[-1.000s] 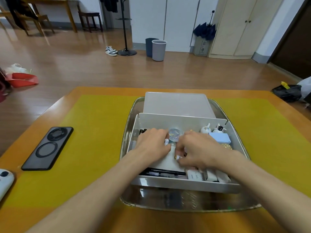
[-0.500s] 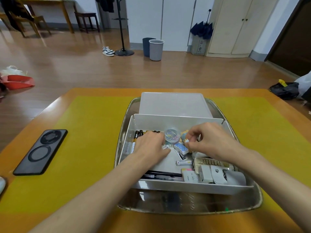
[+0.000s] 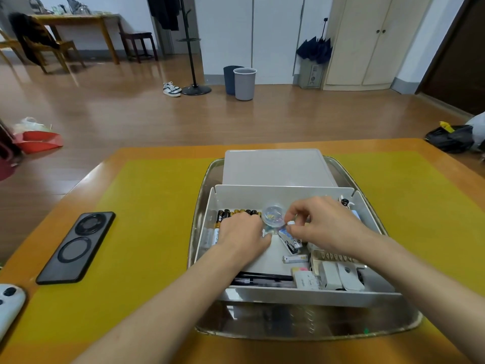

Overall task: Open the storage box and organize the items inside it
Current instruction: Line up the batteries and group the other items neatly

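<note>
The white storage box (image 3: 286, 192) stands open in a silver tray (image 3: 309, 329), with its lid (image 3: 275, 166) lying behind it. A row of batteries (image 3: 236, 213) lies at the box's back left. My left hand (image 3: 242, 232) rests palm down on the batteries, fingers curled over them. My right hand (image 3: 319, 223) pinches a small white item (image 3: 290, 224) beside a round clear case (image 3: 273, 215). A small stapler (image 3: 288, 239), one loose battery (image 3: 295, 258), black pens (image 3: 262, 278) and white boxes (image 3: 330, 278) lie in the box.
The tray sits on a yellow mat (image 3: 147, 232) on an orange table. A black phone (image 3: 76, 246) lies on the mat to the left, and a white device (image 3: 9, 303) sits at the table's left edge.
My right hand has moved from the box's front middle up and back to the round clear case, uncovering the stapler and the white boxes. My left hand has stayed on the batteries.
</note>
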